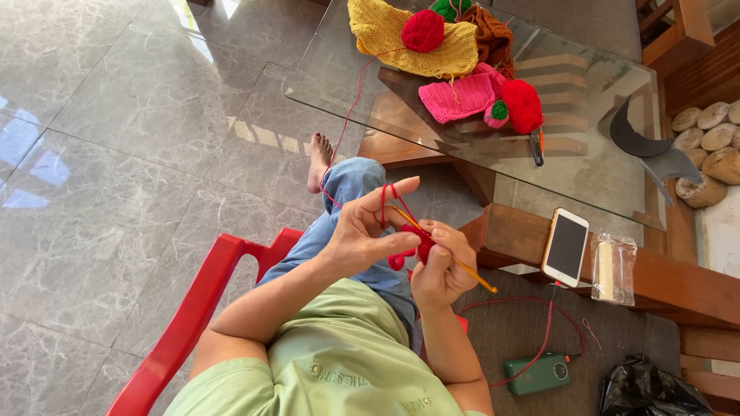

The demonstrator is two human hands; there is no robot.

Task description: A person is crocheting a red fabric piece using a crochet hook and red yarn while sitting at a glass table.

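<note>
A: Two hands meet over our lap, both forearms bent inward at the elbow. Our left hand (361, 231) sits palm toward us, wrist cocked up, index finger stretched out toward the right with red yarn (383, 202) looped over it; thumb and the lower fingers are closed on the small red crochet piece (422, 243).

B: Noted. And our right hand (441, 266)?

A: It sits just right of the left one, touching it at the work. Its fingers are curled together and clamped on a crochet hook (472, 274), orange-yellow, shaft slanting down to the right past the knuckles. We cannot see the hook's tip; the piece hides it.

B: Where does the strand run?

A: From our left index finger it goes up past the knee in blue jeans (351, 181), over the edge of the glass table (586, 166), to a red yarn ball (422, 31) resting on a yellow knitted piece (455, 52).

B: Surroundings?

A: A pink knitted piece (456, 98) and a second red ball (523, 105) lie on the same glass. On the wooden ledge to our right we log a smartphone (566, 246), face up, beside a clear plastic packet (613, 270). Lower down, a green power bank (538, 375) with a red cable (546, 331). We sit in a red plastic chair (193, 316).
</note>
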